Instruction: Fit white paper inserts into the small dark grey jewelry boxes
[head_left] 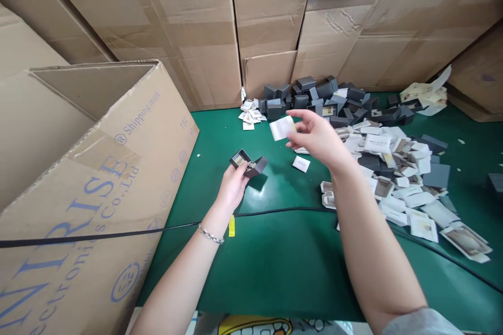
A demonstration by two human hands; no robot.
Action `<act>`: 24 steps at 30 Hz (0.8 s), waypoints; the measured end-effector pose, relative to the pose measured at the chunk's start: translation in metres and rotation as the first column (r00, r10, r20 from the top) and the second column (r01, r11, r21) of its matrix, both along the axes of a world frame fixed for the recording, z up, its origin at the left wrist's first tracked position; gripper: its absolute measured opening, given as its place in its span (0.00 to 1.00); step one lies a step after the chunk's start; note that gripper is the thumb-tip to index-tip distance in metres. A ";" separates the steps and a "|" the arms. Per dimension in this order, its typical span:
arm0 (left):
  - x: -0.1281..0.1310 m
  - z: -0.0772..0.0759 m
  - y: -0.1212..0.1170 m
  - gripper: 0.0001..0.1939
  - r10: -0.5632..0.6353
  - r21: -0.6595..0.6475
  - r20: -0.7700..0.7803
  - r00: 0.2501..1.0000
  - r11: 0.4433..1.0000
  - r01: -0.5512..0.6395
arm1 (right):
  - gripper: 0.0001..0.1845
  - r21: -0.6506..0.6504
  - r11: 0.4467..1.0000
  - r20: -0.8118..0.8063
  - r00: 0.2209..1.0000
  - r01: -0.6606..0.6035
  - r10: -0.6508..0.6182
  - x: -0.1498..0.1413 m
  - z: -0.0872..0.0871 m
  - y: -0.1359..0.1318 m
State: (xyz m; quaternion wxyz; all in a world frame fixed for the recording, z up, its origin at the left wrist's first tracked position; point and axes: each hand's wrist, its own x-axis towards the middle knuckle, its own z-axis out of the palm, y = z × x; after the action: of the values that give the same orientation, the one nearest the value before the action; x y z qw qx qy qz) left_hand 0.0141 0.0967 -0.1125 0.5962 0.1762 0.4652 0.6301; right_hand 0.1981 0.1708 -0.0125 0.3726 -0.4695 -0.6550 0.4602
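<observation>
My left hand [232, 184] grips a small dark box [257, 166] that stands open on its hinge, with a pale, partly hidden lining inside. In my right hand [314, 133] a small white packet [282, 128] is pinched between thumb and fingers, held above the table to the right of the dark box. Just below that hand another white packet [301, 164] lies flat on the green table [267, 256]. To the left of my right hand, farther back, sits a small pile of similar white packets [251, 112].
Many dark boxes [306, 84] are heaped at the back. White cartons and papers [408, 167] spread over the right side. A large cardboard carton [118, 167] stands open at left. A black cable [291, 210] crosses the table near a yellow strip [231, 226]. Cardboard walls [188, 21] rise behind.
</observation>
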 end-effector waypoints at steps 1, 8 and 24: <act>0.000 0.002 -0.001 0.10 -0.002 0.011 0.024 1.000 1.000 0.002 | 0.27 0.014 0.997 -0.003 0.997 -0.072 0.072 -0.007 -0.003 -0.002; 0.004 0.012 -0.005 0.11 -0.027 -0.045 0.136 0.990 0.998 0.033 | 0.13 0.103 0.931 0.302 0.903 -0.351 0.307 -0.041 -0.016 -0.022; -0.005 0.017 -0.003 0.19 -0.106 0.003 0.164 0.981 0.994 0.107 | 0.17 0.223 0.858 0.681 0.704 -0.462 0.201 -0.063 -0.032 -0.023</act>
State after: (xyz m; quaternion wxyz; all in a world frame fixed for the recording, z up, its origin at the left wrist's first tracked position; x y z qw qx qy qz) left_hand 0.0091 0.0942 -0.0959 0.6658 0.1464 0.4064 0.6084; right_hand 0.1351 0.1477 -0.0448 0.1206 -0.3874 -0.8921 0.1990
